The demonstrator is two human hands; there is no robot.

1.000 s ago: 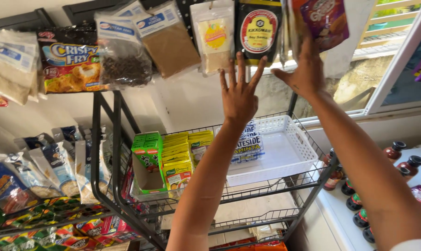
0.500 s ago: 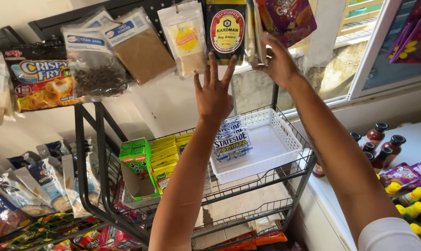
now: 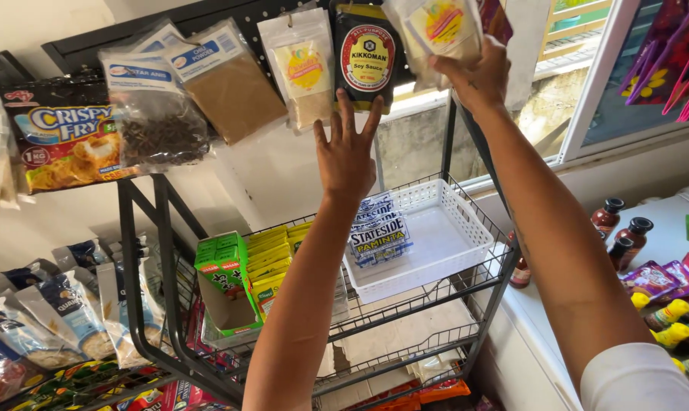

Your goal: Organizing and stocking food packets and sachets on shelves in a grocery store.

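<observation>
The right hand (image 3: 474, 72) is raised to the pegboard (image 3: 207, 19), its grip closed on a clear spice pouch (image 3: 440, 30) with a yellow and pink label. The pouch sits directly above the knuckles, its long axis near vertical and its top edge running out of the frame, so whether it is on a hook cannot be told. A dark purple packet (image 3: 497, 19) shows just behind it.

The left hand (image 3: 348, 152) is open, fingers spread wide and pointing up, holding nothing. Its fingertips touch or nearly touch the lower edge of a hanging dark soy sauce pouch (image 3: 367, 57), which lies straight above the palm, long axis vertical. Just left of that pouch hangs a clear pouch of pale powder (image 3: 305, 72), beside the thumb.

The spice pouch lies up and to the right of the left hand; the right hand is the nearer and already has it.

Further left hang a bag of brown powder (image 3: 226, 87), a bag of dark star anise (image 3: 154, 122) and a breading mix packet (image 3: 66, 148). Below the arms stands a black wire rack (image 3: 143, 304) carrying a white plastic basket (image 3: 436, 262) with blue-printed sachets (image 3: 379, 232) at its left end, and green and yellow boxes (image 3: 245, 262). Small sauce bottles (image 3: 622, 228) stand on the white desk (image 3: 664, 221) to the right.
</observation>
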